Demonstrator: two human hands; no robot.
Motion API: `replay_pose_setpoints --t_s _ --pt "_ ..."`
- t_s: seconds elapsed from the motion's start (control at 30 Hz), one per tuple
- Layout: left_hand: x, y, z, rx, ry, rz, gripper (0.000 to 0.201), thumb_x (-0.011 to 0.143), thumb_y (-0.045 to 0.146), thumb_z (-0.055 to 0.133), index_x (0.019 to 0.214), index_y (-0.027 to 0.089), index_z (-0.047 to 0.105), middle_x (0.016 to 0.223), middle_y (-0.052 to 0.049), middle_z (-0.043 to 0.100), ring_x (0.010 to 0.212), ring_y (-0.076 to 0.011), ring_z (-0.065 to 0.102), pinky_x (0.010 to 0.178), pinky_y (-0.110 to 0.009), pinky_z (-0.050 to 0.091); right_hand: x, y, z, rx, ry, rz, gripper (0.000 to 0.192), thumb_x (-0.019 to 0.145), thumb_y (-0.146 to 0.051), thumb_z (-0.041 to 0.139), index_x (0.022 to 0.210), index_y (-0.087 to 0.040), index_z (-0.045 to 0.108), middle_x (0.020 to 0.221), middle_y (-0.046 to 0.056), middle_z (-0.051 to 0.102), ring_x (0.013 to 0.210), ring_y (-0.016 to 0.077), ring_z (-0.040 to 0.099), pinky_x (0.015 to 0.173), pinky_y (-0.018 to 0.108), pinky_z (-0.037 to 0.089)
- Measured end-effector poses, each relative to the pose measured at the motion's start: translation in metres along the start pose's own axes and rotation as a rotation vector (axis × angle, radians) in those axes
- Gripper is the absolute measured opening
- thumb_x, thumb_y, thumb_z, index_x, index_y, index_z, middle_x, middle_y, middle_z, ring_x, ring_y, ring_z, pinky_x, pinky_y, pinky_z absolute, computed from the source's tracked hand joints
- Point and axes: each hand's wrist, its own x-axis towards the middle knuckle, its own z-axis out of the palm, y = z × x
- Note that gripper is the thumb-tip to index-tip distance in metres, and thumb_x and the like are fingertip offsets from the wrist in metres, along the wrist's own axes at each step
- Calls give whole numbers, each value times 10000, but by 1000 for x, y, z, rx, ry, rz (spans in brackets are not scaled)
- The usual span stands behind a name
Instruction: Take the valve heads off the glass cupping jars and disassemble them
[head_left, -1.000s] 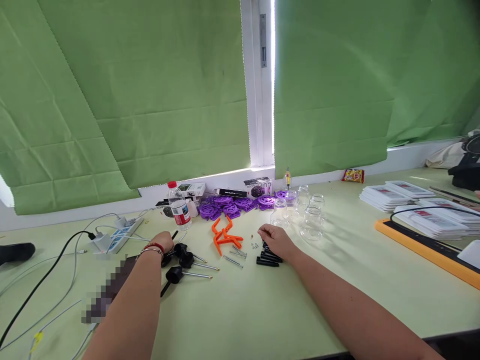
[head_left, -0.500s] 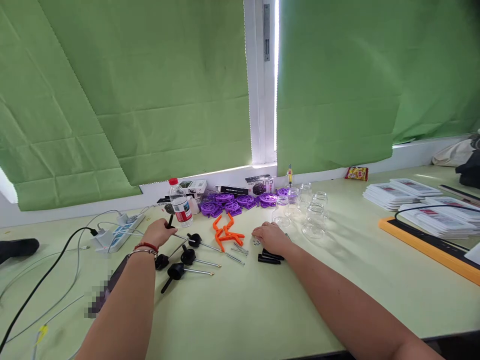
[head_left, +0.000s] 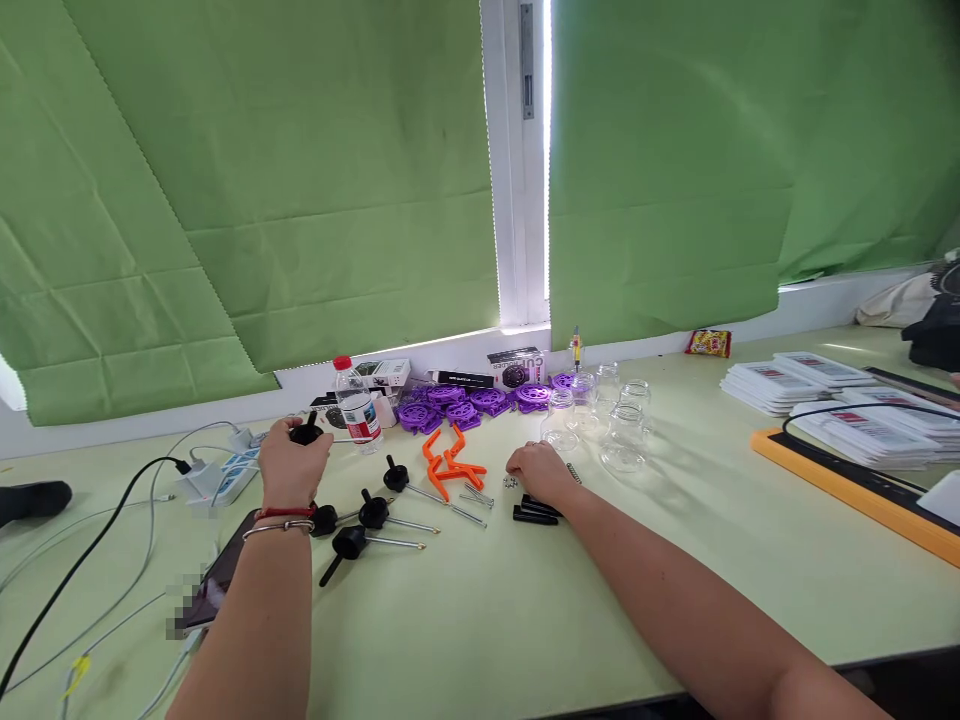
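My left hand (head_left: 294, 468) is closed around a black round part with a short stem (head_left: 306, 432), raised near the bottle; a thin metal rod points right from it. Several similar black-headed rods (head_left: 349, 543) lie below and to the right of that hand. My right hand (head_left: 546, 474) rests on the table with its fingers bent together beside some tiny metal pieces (head_left: 510, 482). What its fingertips hold, if anything, is hidden. Black tubes (head_left: 535, 515) lie just under its wrist, and a small spring (head_left: 574, 473) is beside it. Orange handle-like parts (head_left: 453, 468) and metal screws (head_left: 475, 496) lie between the hands.
Purple parts (head_left: 489, 402) line the back, with boxes (head_left: 517, 368) behind. A red-capped bottle (head_left: 358, 408) stands near my left hand. Clear glass jars (head_left: 624, 440) stand beyond my right hand. A power strip (head_left: 238, 474), cables and a phone (head_left: 223, 580) are left; white stacks (head_left: 870, 437) are right.
My left hand has moved left and turned, lifting the black-headed rod away from the others. The right hand stays by the tiny metal pieces. The view has shifted slightly.
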Motion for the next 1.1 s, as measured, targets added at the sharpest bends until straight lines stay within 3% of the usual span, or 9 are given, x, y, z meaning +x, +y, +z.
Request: replay_pose_setpoints --t_s 0.03,0.07,0.17,0.3,0.47,0.6,0.77,0.93,1.1 --pt "-5 7 -1 -112 -10 -26 358 651 330 627 953 180 505 831 -42 603 658 -193 627 612 -346 510 0 0 -1 5 7 -2 261 795 -84 507 776 -219 730 847 55 715 844 193 581 804 311 341" --pt "-11 14 -1 -438 -53 -106 325 582 272 694 835 180 513 779 -14 587 640 -175 614 630 -342 514 -1 -1 -2 14 19 -4 271 805 -85 494 808 -217 730 873 56 714 862 195 583 816 317 347" --pt "-33 36 2 -800 -263 -172 349 508 203 752 701 190 461 660 41 564 639 -139 604 639 -294 512 -3 -3 -9 145 124 1 314 838 -89 434 940 -201 710 965 69 692 897 190 589 837 328 377" --pt "-66 53 22 -898 -482 -230 393 522 193 783 826 186 534 722 13 606 628 -129 604 527 -223 439 -10 -4 -16 592 286 61 273 845 -174 450 1009 -185 668 952 68 657 813 168 583 743 307 443" --pt "-97 52 55 -1241 -930 -266 394 520 75 659 902 163 611 907 -48 615 770 -158 579 616 -258 436 -17 -2 -21 1155 236 244 174 758 -304 584 859 -173 638 665 -8 569 569 107 487 554 260 431" --pt "-108 43 67 -1442 -1089 -203 405 552 205 614 947 121 641 987 -112 602 849 -224 562 660 -310 435 -18 -2 -26 1400 236 301 246 678 -381 669 767 -163 599 584 -44 501 491 76 428 459 230 384" --pt "-114 37 77 -1248 -1079 -252 412 762 518 538 836 129 652 1011 -107 596 772 -189 572 660 -301 437 -17 -1 -25 1469 224 336 291 591 -327 739 783 -152 608 624 -32 551 522 77 471 478 231 418" --pt "-116 33 85 -949 -959 -126 226 645 263 743 820 160 643 872 -30 607 678 -113 532 598 -225 396 -16 1 -17 1421 204 314 256 612 -295 726 790 -152 612 619 -36 558 496 69 467 479 232 425" --pt "-117 30 84 -591 -939 176 318 634 273 745 922 181 645 995 -56 620 873 -180 550 784 -301 428 -17 2 -12 1376 159 311 233 660 -345 695 749 -159 588 620 -37 562 463 52 441 479 224 414"
